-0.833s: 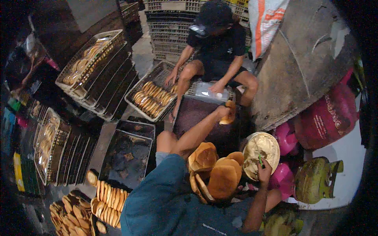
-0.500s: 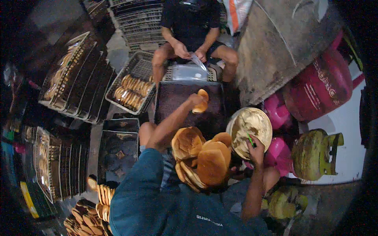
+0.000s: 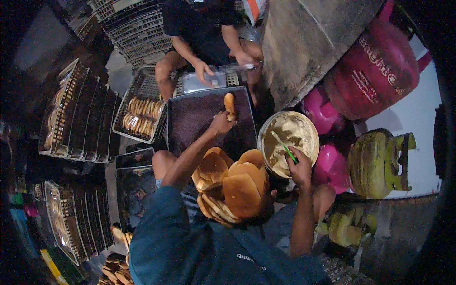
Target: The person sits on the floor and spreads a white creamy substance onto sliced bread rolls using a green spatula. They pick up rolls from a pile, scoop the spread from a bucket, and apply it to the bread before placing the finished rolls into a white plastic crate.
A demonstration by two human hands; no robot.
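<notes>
My left hand [image 3: 222,123] is closed on a small oblong bread bun [image 3: 230,103], held over a wide tray [image 3: 169,107] spread with dark brown granules. The bun is tipped, its narrow side showing. At the right, my right hand [image 3: 300,167] grips a green-handled spreader [image 3: 290,155], its pale blade over the cream [image 3: 297,133] in a round white tub [image 3: 314,137]. Between my forearms, several flat golden buns [image 3: 244,187] are piled on my lap; what holds them is hidden.
Across the tray sits a person handling clear plastic bags [image 3: 197,83]. A crate [image 3: 154,135] of packed buns stands left of the tray, with stacked crates [image 3: 71,114] further left. Pink gas cylinders [image 3: 370,71] and a green one [image 3: 375,164] are at the right.
My left hand has tipped the bun from its broad face to its narrow side. The view has shifted. The other person's hands have moved apart; my right hand still grips the spreader.
</notes>
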